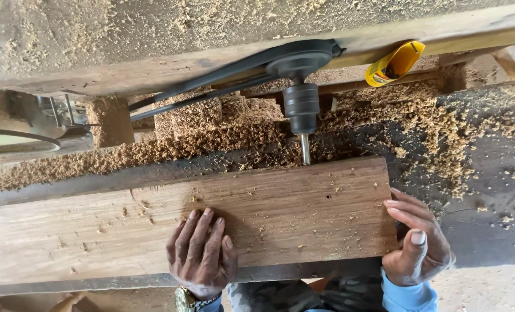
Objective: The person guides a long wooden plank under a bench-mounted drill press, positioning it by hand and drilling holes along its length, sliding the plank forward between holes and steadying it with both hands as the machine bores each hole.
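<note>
Counted in view — two hands, a left hand (201, 254) flat on top and a right hand (414, 240) at the end grain, both on one wooden plank (182, 222); one wristwatch (189, 299) and one light blue sleeve cuff (409, 296). One drill bit (306, 149) in one dark chuck (301, 107), one pulley (301, 59) carrying one black belt (211, 84) seen as two runs, one yellow tape measure (395, 63), one small hole (328, 196) in the plank's face. Wood shavings (200, 141) in heaps along the bench — far too many to count
</note>
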